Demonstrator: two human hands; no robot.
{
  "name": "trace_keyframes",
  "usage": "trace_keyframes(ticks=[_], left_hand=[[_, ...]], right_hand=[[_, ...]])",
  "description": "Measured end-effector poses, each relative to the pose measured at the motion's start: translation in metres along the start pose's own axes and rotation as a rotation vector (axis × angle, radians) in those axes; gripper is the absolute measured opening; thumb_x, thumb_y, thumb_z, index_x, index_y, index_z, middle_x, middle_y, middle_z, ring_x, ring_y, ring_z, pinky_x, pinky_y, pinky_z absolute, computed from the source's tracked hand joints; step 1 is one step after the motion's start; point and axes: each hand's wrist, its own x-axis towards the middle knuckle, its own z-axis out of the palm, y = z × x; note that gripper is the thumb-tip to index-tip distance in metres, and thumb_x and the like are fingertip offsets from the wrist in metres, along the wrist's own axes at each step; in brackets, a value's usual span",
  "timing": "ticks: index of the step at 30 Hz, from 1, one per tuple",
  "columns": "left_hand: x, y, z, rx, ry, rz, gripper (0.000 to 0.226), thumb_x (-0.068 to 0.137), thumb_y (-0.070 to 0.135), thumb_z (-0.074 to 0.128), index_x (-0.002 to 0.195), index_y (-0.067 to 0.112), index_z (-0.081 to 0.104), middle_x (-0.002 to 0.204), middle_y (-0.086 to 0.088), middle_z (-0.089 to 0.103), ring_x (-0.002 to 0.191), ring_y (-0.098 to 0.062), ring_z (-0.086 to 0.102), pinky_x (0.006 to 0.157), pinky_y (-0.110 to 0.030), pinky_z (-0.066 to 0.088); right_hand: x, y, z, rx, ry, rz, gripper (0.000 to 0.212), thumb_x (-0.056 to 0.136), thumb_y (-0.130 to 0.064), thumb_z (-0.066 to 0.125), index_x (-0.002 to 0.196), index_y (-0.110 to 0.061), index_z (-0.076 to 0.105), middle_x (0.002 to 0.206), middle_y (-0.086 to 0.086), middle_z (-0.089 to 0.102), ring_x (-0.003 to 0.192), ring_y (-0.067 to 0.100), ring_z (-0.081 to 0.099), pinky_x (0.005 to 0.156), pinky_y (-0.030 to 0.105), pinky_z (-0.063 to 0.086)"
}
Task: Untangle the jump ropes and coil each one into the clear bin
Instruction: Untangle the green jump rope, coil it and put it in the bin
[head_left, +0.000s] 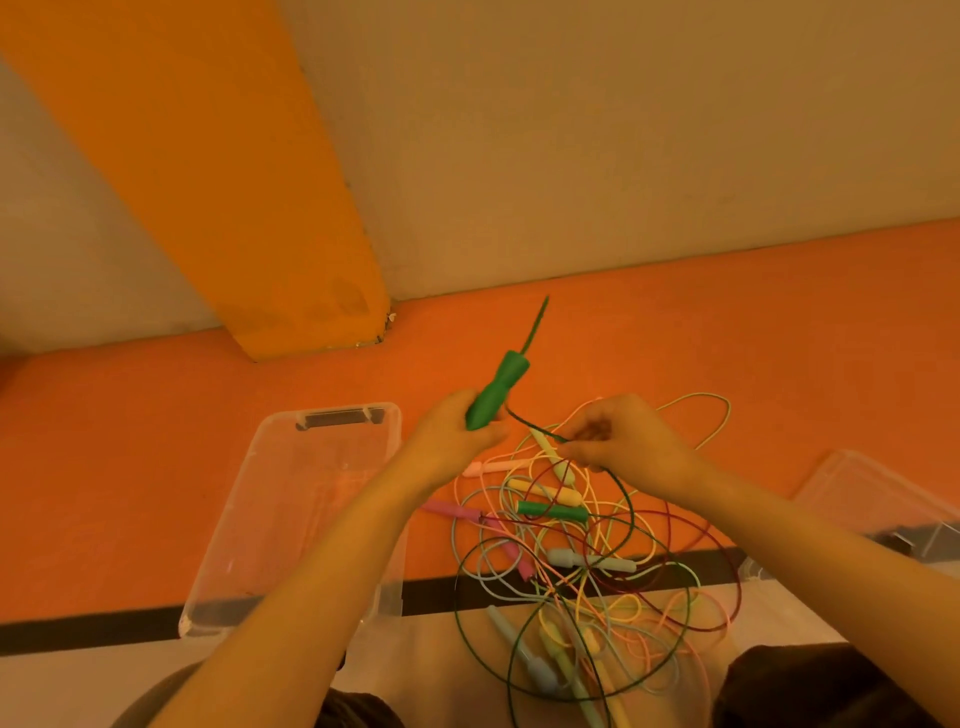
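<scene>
Fingers of the left hand (457, 431) grip a green handle (493, 395) while the right hand (613, 441) pinches its green cord (540, 434) (untangling step), next needing it drawn free of the tangle (587, 561) toward the clear bin (291, 519) at lower left.

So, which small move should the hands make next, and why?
Probably the right hand should slide along the green rope it pinches, lifting it out of the pile. The left hand already grips one green handle; the other handle lies tangled, and the bin is empty.
</scene>
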Motion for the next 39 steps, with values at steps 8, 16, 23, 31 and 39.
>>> trace_keyframes(ticks=[8, 16, 23, 31, 39], left_hand=[[0.003, 0.0, 0.011, 0.009, 0.068, 0.117, 0.026, 0.082, 0.012, 0.072, 0.107, 0.014, 0.063, 0.105, -0.012, 0.063, 0.096, -0.025, 0.058, 0.083, -0.04, 0.045], [0.0, -0.001, 0.009, 0.016, -0.023, 0.121, 0.021, 0.079, 0.015, 0.077, 0.09, 0.023, 0.06, 0.09, -0.016, 0.067, 0.083, -0.032, 0.066, 0.076, -0.045, 0.05], [0.002, 0.001, -0.008, -0.159, 0.179, 0.118, 0.019, 0.084, 0.005, 0.07, 0.096, 0.014, 0.059, 0.069, 0.003, 0.063, 0.052, 0.002, 0.056, 0.056, -0.017, 0.048], [0.006, -0.01, -0.042, -0.14, 0.362, 0.068, 0.017, 0.085, 0.004, 0.068, 0.097, 0.01, 0.057, 0.075, -0.006, 0.062, 0.064, -0.016, 0.06, 0.064, -0.031, 0.049], [0.007, -0.017, -0.028, 0.154, 0.242, -0.017, 0.022, 0.088, 0.019, 0.066, 0.104, 0.005, 0.061, 0.093, -0.015, 0.064, 0.082, -0.027, 0.058, 0.07, -0.037, 0.042]], right_hand=[[0.003, -0.004, 0.004, 0.071, 0.02, -0.006, 0.016, 0.079, -0.009, 0.075, 0.07, -0.019, 0.069, 0.052, -0.004, 0.063, 0.049, 0.01, 0.055, 0.049, 0.022, 0.046], [0.005, 0.012, 0.004, 0.167, -0.058, 0.044, 0.013, 0.079, -0.001, 0.073, 0.077, -0.012, 0.067, 0.053, -0.006, 0.064, 0.049, 0.006, 0.057, 0.047, 0.016, 0.045], [-0.001, 0.051, 0.0, 0.033, -0.247, 0.13, 0.016, 0.079, 0.004, 0.07, 0.077, -0.011, 0.067, 0.071, 0.009, 0.062, 0.064, 0.009, 0.057, 0.063, 0.021, 0.045], [0.001, 0.067, -0.016, -0.011, -0.085, 0.193, 0.016, 0.082, 0.003, 0.068, 0.085, -0.012, 0.062, 0.073, 0.001, 0.062, 0.062, 0.014, 0.058, 0.054, 0.021, 0.043], [0.003, 0.005, -0.025, -0.09, 0.156, -0.093, 0.012, 0.085, -0.005, 0.067, 0.091, -0.015, 0.069, 0.069, -0.009, 0.061, 0.055, -0.005, 0.057, 0.054, 0.008, 0.043]])
